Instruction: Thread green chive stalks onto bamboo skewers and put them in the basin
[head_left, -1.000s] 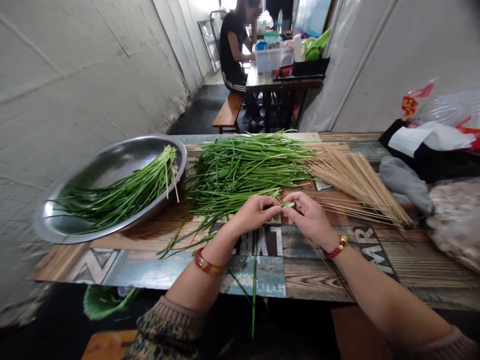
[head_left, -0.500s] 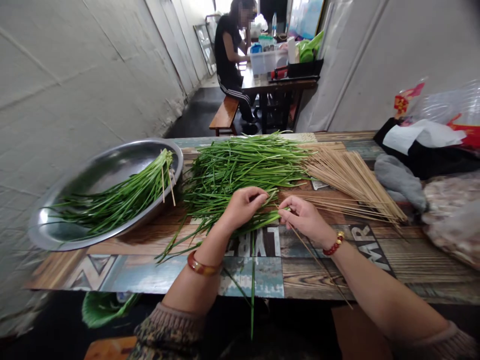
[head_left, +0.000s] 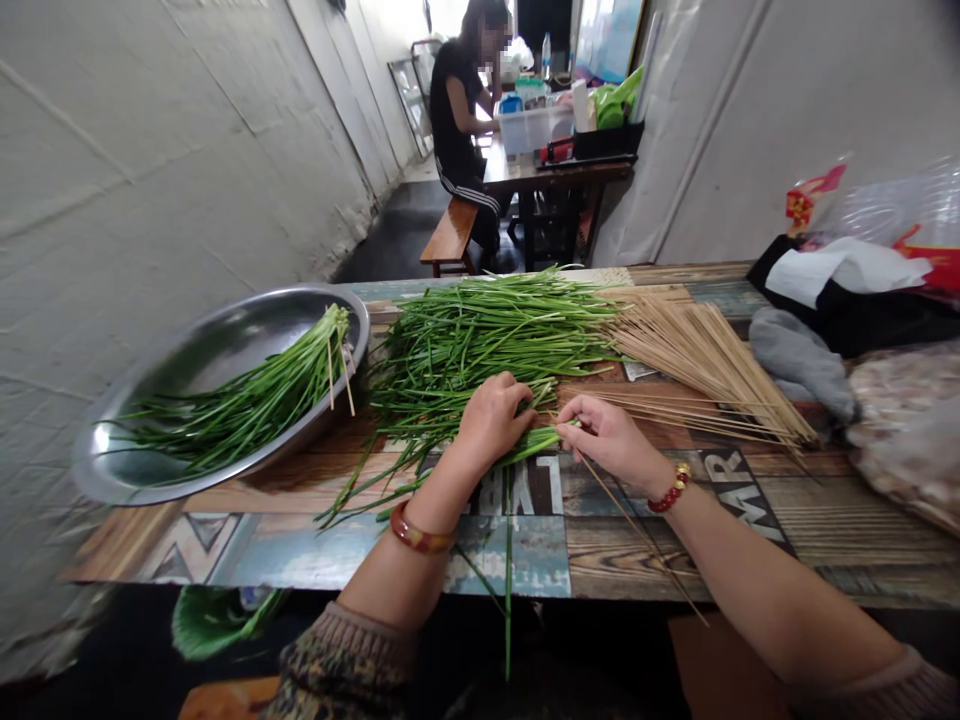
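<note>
My left hand [head_left: 495,425] is closed, its curled fingers and thumb on a few garlic chives [head_left: 536,443] at the near edge of a large green pile [head_left: 487,325]. Beside it, my right hand [head_left: 611,445] pinches a thin bamboo skewer [head_left: 645,535] near the stalk ends; its long end slants down past the table's front edge. Exactly how the skewer tip meets the stalks is hidden by my fingers. More bamboo skewers [head_left: 705,365] lie fanned out to the right of the pile.
On the left, a steel basin [head_left: 225,325] holds skewered chives [head_left: 255,405]. Plastic bags [head_left: 911,430] and a grey cloth-like bundle [head_left: 799,360] lie at the right. Beyond the table [head_left: 637,555], a person [head_left: 457,120] sits on a bench [head_left: 450,232]. A green basket [head_left: 214,620] stands below.
My left hand has shifted slightly right and down, its fingers now curled over the chives near my right hand. My right hand stays nearly in place with the skewer.
</note>
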